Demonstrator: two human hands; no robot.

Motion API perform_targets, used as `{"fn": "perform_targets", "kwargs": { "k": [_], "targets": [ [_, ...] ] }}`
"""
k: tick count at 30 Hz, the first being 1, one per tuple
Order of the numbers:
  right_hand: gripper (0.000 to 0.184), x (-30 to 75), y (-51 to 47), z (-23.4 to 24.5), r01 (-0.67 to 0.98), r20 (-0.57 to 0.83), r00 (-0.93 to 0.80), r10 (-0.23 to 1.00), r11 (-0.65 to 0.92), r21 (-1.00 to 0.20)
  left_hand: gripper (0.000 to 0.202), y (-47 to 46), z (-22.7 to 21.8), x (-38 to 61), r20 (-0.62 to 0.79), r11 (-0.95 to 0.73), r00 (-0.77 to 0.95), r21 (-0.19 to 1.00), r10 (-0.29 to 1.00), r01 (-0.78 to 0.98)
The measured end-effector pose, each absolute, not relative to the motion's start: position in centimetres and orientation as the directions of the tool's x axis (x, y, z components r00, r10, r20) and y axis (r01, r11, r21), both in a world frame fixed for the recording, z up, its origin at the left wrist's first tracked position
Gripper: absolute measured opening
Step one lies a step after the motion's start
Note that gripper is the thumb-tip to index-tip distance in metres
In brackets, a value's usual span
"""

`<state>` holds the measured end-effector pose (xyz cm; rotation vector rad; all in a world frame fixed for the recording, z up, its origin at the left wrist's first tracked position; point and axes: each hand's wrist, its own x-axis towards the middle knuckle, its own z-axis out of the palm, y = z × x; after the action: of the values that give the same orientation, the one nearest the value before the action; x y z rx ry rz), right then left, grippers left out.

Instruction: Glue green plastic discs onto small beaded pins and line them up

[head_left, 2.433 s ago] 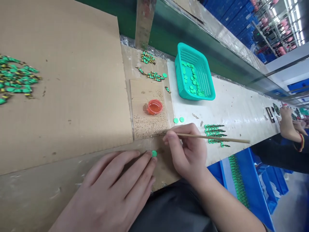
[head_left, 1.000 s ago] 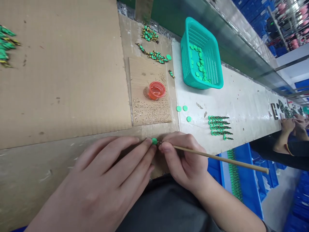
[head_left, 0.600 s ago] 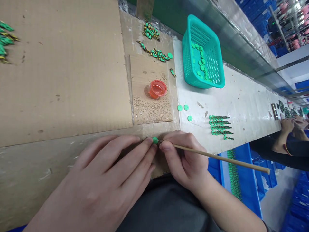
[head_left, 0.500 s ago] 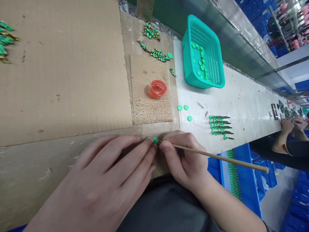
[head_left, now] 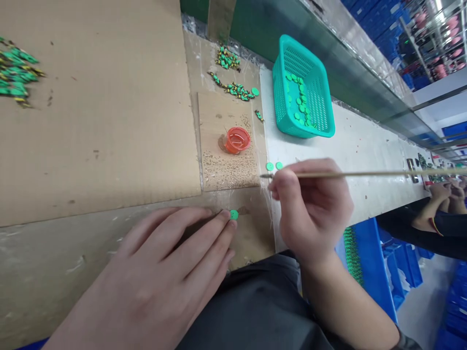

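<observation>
My left hand [head_left: 160, 277] lies flat on the cardboard-covered bench, fingers stretched out, with the middle fingertips pressing a small green button-like disc [head_left: 234, 214]. My right hand [head_left: 312, 209] is raised above the bench and pinches a long thin wooden stick [head_left: 365, 174], whose tip points left toward two loose green discs [head_left: 273, 166] and the edge of the small cardboard pad [head_left: 229, 167]. An orange cup of liquid [head_left: 237, 139] stands on that pad.
A teal basket [head_left: 321, 97] holding several green discs sits at the back right. Green and yellow parts lie in piles behind the pad [head_left: 235, 89] and at the far left [head_left: 16, 80]. Another person's hands [head_left: 440, 199] work at the far right. Blue bins [head_left: 372, 272] stand below the bench edge.
My right hand lifted the stick away from the disc under my left fingers and moved up and right, tip now near the pad's edge. It now hides the row of assembled green parts.
</observation>
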<state>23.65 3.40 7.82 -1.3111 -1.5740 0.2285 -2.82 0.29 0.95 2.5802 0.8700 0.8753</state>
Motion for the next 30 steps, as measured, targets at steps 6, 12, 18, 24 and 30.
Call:
{"fn": "perform_targets", "kwargs": {
  "k": [6, 12, 18, 24, 30],
  "targets": [
    [0.024, 24.5, 10.5, 8.3, 0.674, 0.54, -0.068, 0.839, 0.438, -0.595, 0.035, 0.4, 0.0, -2.5, 0.476, -0.785, 0.626, 0.427, 0.617, 0.449],
    [0.028, 24.3, 12.1, 7.5, 0.679, 0.503, -0.119, 0.856, 0.439, -0.588, 0.031, 0.2, -0.7, -2.7, 0.501, -0.803, 0.629, 0.405, 0.595, 0.437],
    [0.027, 24.2, 12.3, 7.4, 0.675, 0.523, -0.124, 0.843, 0.458, -0.578, 0.032, 0.3, -0.6, -2.7, 0.494, -0.796, 0.625, 0.414, 0.604, 0.442],
    [0.024, 23.8, 10.1, 8.7, 0.675, 0.609, -0.059, 0.791, 0.481, -0.56, 0.03, 0.4, 0.0, -2.6, 0.495, -0.798, 0.627, 0.411, 0.602, 0.442],
    [0.028, 23.8, 6.8, 8.3, 0.64, 0.434, -0.183, 0.882, 0.442, -0.628, 0.033, 0.3, 0.4, -2.3, 0.486, -0.776, 0.606, 0.43, 0.63, 0.461]
  ]
}}
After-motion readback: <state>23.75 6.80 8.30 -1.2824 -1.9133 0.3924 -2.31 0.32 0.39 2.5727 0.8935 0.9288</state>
